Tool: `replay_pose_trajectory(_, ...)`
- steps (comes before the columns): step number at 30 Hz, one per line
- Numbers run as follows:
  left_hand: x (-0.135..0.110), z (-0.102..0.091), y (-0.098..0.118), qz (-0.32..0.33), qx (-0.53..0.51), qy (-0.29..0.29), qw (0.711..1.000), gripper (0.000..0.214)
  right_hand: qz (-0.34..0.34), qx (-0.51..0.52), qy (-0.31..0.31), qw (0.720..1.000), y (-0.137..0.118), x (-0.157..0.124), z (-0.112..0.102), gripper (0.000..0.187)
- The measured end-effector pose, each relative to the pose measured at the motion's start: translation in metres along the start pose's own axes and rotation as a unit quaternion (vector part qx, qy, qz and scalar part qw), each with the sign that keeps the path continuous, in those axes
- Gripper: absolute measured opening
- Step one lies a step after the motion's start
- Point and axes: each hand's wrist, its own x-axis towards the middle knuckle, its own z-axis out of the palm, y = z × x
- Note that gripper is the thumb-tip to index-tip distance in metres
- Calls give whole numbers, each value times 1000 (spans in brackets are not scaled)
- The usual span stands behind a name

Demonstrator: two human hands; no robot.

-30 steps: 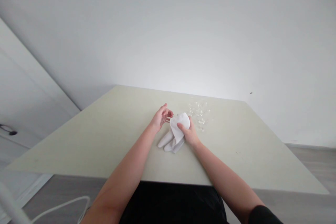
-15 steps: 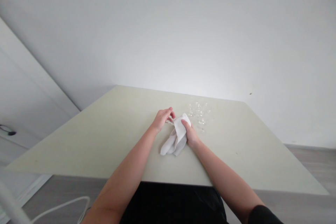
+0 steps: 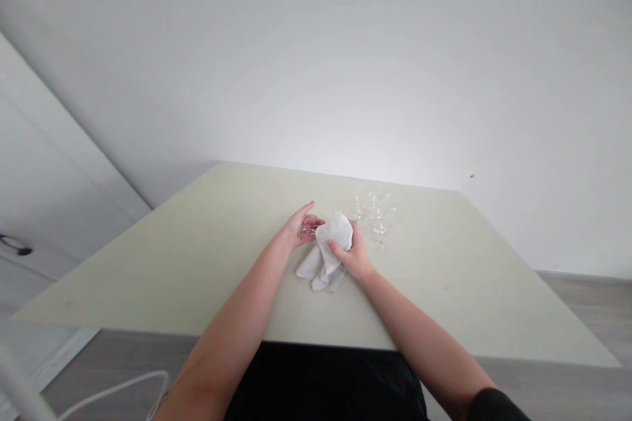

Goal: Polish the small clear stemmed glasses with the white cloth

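My right hand [image 3: 356, 254] grips a white cloth [image 3: 334, 234], thumb on its near face. The cloth's loose folds hang down onto the table in front of me. At the cloth's left side, a small clear glass object [image 3: 309, 229] shows in my left hand [image 3: 299, 226]. The fingers of that hand curl about the glass while its thumb sticks up. The glass's right end is hidden by the cloth, so its full shape cannot be made out. Just beyond my right hand stand several clear glass pieces [image 3: 377, 214], their outlines faint.
The pale table [image 3: 197, 263] reaches back to a white wall [image 3: 316, 79]. A white cabinet door [image 3: 44, 177] with a dark handle is on the left. At the lower left a white cable [image 3: 118, 385] runs near the table's front edge.
My left hand has turned palm up and its thumb has lifted, baring more of the glass. The cloth and my right hand have shifted slightly left.
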Motion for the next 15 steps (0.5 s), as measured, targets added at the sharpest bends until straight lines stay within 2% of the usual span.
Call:
replay_pose_trajectory(3, -3, 3, 2, 50, 11, -5, 999, 66, 8, 16, 11, 1000, 1, 1, 1, 49)
replay_pose_trajectory(7, -11, 10, 3, 169, 49, -10, 984, 65, 89, 98, 38, 990, 4, 5, 3, 48)
replay_pose_trajectory(12, -17, 15, -1, 296, 133, -40, 945, 64, 258, 203, 83, 941, 8, 8, 7, 49)
replay_pose_trajectory(15, -16, 16, -1, 309, 165, -29, 936, 67, 286, 229, 82, 927, 10, 8, 7, 52)
